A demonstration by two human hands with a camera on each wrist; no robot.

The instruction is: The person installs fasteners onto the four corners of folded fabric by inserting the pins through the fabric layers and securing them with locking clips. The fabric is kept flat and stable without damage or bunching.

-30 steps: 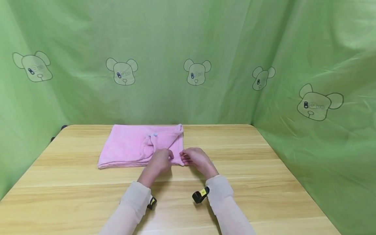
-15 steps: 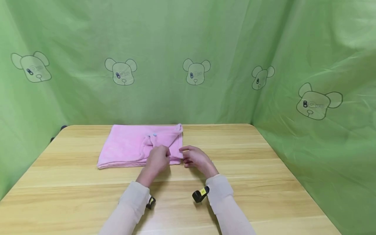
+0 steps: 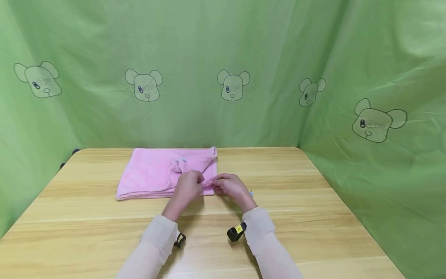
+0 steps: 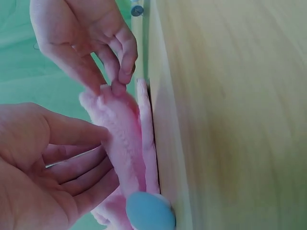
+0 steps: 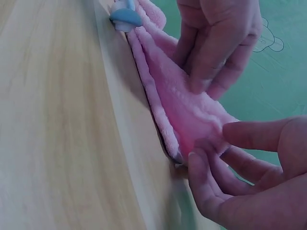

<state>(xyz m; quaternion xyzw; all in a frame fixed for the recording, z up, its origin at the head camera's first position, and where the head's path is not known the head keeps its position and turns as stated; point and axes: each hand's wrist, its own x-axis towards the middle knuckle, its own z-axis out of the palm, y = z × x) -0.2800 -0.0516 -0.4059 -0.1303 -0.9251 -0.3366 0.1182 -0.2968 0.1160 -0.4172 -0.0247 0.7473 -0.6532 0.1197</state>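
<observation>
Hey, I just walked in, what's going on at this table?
Someone is handling a folded pink cloth with two bare hands. The right hand pinches the upper layer at its near right corner, while the left hand holds the same layer a little further left along the near edge. Between them, that layer stands raised off the one beneath. The rest of the cloth lies on the wooden table.

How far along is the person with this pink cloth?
Looks done: the pink cloth lies folded in layers on the table, front edges stacked. In hand: the left hand and right hand pinch its upper layer at the right end, holding it off the layer beneath. Remaining, probably: laying that layer down and smoothing the bunched patch beyond the left hand.
</observation>
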